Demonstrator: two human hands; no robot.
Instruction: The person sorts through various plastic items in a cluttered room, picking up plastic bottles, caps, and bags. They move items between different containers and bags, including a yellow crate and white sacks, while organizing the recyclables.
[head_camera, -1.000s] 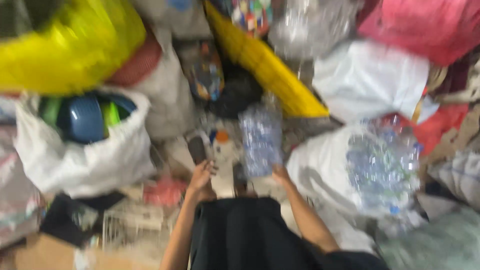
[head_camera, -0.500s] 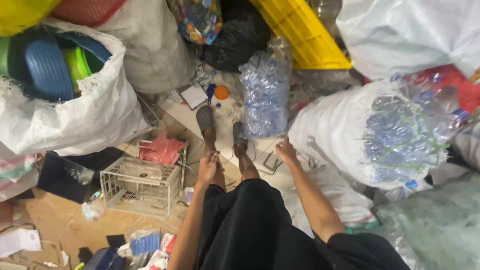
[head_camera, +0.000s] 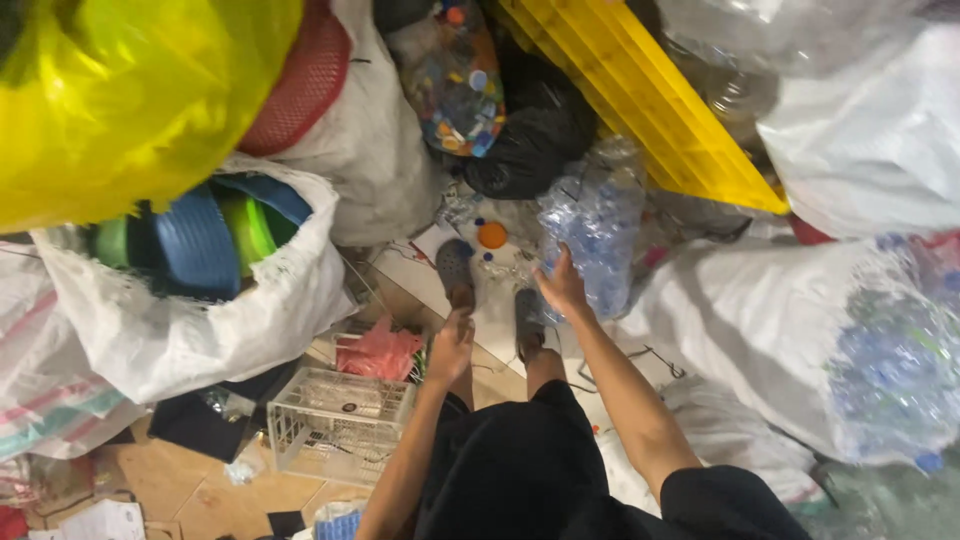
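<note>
Looking straight down here: two bare hands, two grey shoes (head_camera: 488, 292) on a pale floor tile (head_camera: 497, 300). The right hand (head_camera: 562, 287) is up against a clear bag (head_camera: 592, 243) stuffed with crushed plastic bottles, all crinkly and see-through, standing just ahead of the right foot; the fingers are spread and touching its lower edge, but I can't tell if they've actually got a grip on it. The left hand (head_camera: 451, 345) hangs loose over the left knee, fingers curled narrow, holding nothing. One orange cap (head_camera: 491, 235) sits on the floor by the left shoe, with a couple of small blue ones beside it. Around that it's sacks everywhere: one woven white sack (head_camera: 190, 330) on the left, open at the top, with round plastic tubs inside, two blue and one green as far as I can count. One shiny yellow bag (head_camera: 120, 100) fills the top left corner, with a red mesh basket (head_camera: 305, 85) tucked behind it. One clear bag of mixed coloured caps (head_camera: 458, 85) is up top, next to one black bag (head_camera: 530, 135). One ribbed yellow crate (head_camera: 650, 110) leans diagonally. Another big white sack (head_camera: 760, 330) on the right has bottles showing through. One small white wire cage (head_camera: 335, 420) sits on the floor bottom left, a crumpled pink bag (head_camera: 378, 352) just behind it.
</note>
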